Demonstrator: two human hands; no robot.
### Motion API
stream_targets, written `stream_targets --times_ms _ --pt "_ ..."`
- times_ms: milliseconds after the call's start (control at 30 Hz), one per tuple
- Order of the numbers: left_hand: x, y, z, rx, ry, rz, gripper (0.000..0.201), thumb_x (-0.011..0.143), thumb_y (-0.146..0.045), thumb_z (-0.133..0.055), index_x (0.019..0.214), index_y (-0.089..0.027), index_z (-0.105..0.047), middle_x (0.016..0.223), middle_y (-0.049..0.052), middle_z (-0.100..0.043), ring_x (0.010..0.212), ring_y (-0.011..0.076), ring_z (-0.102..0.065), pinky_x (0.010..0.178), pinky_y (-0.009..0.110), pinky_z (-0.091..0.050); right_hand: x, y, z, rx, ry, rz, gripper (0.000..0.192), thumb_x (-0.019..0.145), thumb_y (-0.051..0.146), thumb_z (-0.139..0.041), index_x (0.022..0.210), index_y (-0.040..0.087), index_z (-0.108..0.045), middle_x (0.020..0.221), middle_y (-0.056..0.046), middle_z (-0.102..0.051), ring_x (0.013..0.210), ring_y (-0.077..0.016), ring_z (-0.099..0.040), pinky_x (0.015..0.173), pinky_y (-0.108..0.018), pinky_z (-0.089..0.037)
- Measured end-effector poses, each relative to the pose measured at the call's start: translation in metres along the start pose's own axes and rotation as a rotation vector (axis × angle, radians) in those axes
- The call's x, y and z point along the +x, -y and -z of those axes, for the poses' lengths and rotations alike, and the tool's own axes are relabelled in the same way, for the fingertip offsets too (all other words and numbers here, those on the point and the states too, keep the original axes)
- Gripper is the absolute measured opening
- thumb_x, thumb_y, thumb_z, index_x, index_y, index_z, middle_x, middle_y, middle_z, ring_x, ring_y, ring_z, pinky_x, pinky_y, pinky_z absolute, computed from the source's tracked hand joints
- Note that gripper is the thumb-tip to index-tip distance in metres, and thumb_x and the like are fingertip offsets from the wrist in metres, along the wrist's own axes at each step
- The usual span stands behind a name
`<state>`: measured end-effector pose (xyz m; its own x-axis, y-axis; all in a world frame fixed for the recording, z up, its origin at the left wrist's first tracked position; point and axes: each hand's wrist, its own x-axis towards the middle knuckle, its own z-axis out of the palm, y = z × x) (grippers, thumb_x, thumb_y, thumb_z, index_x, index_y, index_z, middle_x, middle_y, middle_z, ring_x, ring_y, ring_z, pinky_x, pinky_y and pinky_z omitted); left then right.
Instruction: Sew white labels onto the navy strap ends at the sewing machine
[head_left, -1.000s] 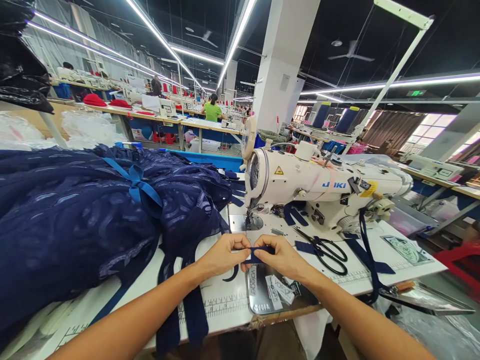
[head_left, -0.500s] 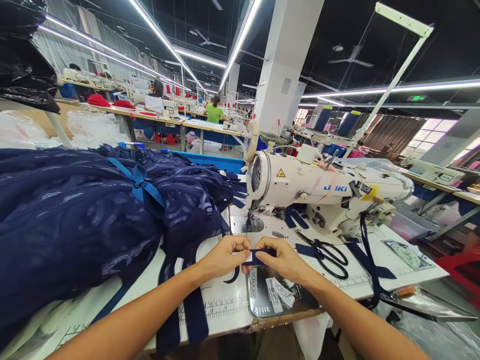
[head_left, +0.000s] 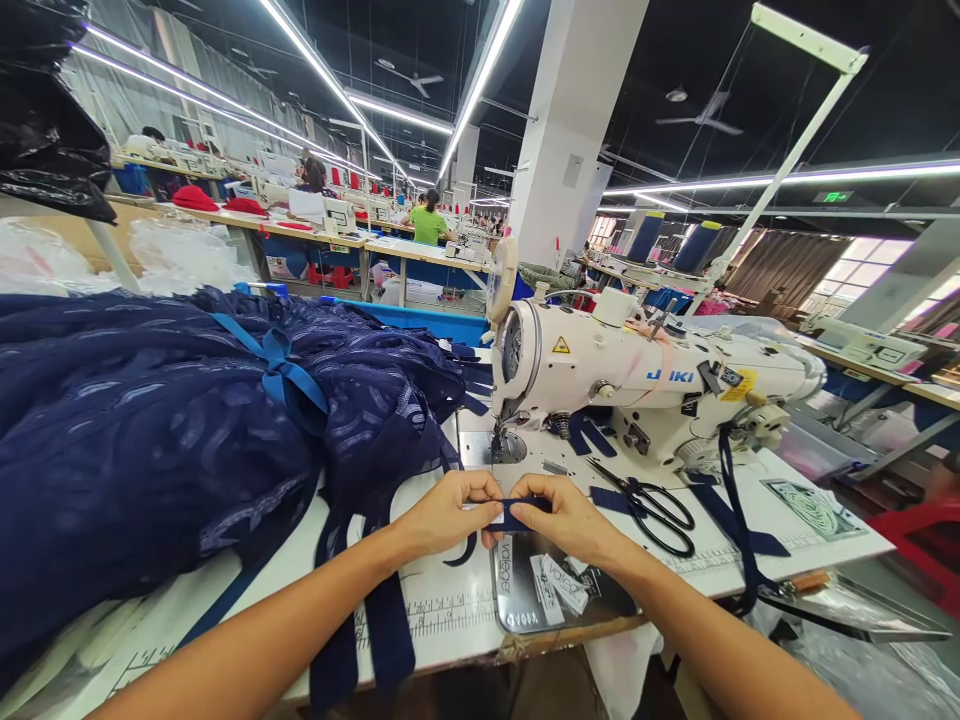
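My left hand (head_left: pixel 457 512) and my right hand (head_left: pixel 559 508) meet in front of the sewing machine (head_left: pixel 600 360), fingertips pinched. Between them they hold a short navy fabric strip (head_left: pixel 516 516), with a small white label against it at the left fingers. Part of the strip and label is hidden behind my fingers. Just beyond my hands is the machine's needle area (head_left: pixel 504 446). Below them, several loose white labels (head_left: pixel 562 587) lie on a shiny metal plate (head_left: pixel 525 612). Black-handled scissors (head_left: pixel 652 505) rest on the table to the right of my right hand.
A big pile of navy sheer garments (head_left: pixel 150 430), tied with a blue ribbon (head_left: pixel 281 370), covers the table's left side. Navy straps (head_left: pixel 390 620) hang over the front edge. Dark straps (head_left: pixel 739 520) and a metal tray (head_left: pixel 862 610) are at right. A person in green (head_left: pixel 430 226) sits far back.
Both hands stay in nearly the same place, still pinching the strip and label. The view has shifted very slightly. Background people have moved a little.
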<state>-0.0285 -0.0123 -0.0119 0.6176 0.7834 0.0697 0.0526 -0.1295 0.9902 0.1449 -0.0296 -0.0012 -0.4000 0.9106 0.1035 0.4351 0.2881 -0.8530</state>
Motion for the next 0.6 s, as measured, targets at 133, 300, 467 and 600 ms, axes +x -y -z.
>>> stream_targets --times_ms 133,300,467,600 --pt "0.000 0.000 0.001 -0.007 0.007 0.003 0.016 0.071 -0.028 -0.057 0.066 -0.014 -0.052 0.053 -0.002 -0.060 0.046 0.0093 -0.054 0.052 0.021 -0.041 0.000 0.000 0.001 0.009 0.007 -0.007 0.009 0.071 0.021 -0.049 0.064 0.016 -0.051 0.057 0.004 -0.044 0.056 -0.0092 -0.038 0.052 -0.021 -0.031" --pt "0.000 -0.002 0.001 0.021 0.001 0.021 0.018 0.071 -0.031 -0.058 0.066 -0.014 -0.052 0.051 -0.002 -0.059 0.045 0.0097 -0.054 0.052 0.022 -0.041 -0.001 0.003 -0.001 0.004 0.001 0.000 0.008 0.071 0.020 -0.049 0.063 0.017 -0.051 0.056 0.005 -0.043 0.055 -0.0090 -0.038 0.053 -0.021 -0.032" --pt "0.002 -0.001 0.001 0.085 -0.002 0.037 0.015 0.072 -0.028 -0.054 0.067 -0.015 -0.052 0.053 -0.003 -0.058 0.047 0.0098 -0.054 0.054 0.022 -0.041 0.004 -0.002 0.005 -0.076 -0.031 0.064 0.008 0.072 0.018 -0.049 0.066 0.017 -0.054 0.062 0.003 -0.052 0.061 -0.0108 -0.046 0.058 -0.022 -0.036" --pt "0.006 0.003 0.006 0.121 -0.089 0.060 0.013 0.069 -0.027 -0.053 0.065 -0.016 -0.048 0.057 -0.003 -0.059 0.047 0.0104 -0.053 0.053 0.023 -0.040 0.011 -0.022 0.033 -0.321 -0.248 0.082 0.011 0.075 0.015 -0.047 0.075 0.017 -0.057 0.078 -0.002 -0.058 0.076 -0.0147 -0.053 0.070 -0.026 -0.038"
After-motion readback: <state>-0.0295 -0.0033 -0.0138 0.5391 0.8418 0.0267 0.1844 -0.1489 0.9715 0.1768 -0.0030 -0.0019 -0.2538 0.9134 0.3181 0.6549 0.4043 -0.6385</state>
